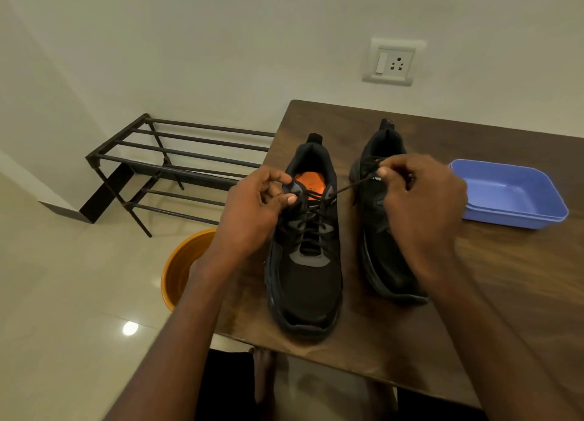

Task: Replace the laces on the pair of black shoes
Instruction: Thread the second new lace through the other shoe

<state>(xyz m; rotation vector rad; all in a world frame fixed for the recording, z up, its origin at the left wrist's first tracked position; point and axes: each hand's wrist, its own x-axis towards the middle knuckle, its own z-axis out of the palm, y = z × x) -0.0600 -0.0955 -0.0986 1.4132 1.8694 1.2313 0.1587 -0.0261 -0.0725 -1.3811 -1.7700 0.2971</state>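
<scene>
Your two black shoes stand side by side on the dark wooden table (493, 294), toes toward you. The left shoe (305, 281) sits close to the table's left edge and its toe comes near the front edge, so you have little room on that side; the bare wood to the right and in front of the right shoe (384, 262) is wider. Your left hand (252, 212) pinches one end of the black lace (350, 185) at the top left eyelet, fingers curled round it beside the tongue. Your right hand (420, 199) pinches the other end between thumb and forefinger and holds it out taut, above the collar of the right shoe, which it partly hides. The lace is a thin round cord, crossed through the upper eyelets of the left shoe. That shoe has a mesh upper, grey overlay patches, a chunky sole and an orange insole (311, 182).

A blue plastic tray (512, 212), shallow and rectangular with rounded corners, lies on the table just right of your right hand. Below the left edge, an orange bucket (183, 266) stands on the glossy tiled floor. A black metal shoe rack (177, 164) stands against the wall behind it, and a white switch and socket plate (392, 62) is on the wall above the table.
</scene>
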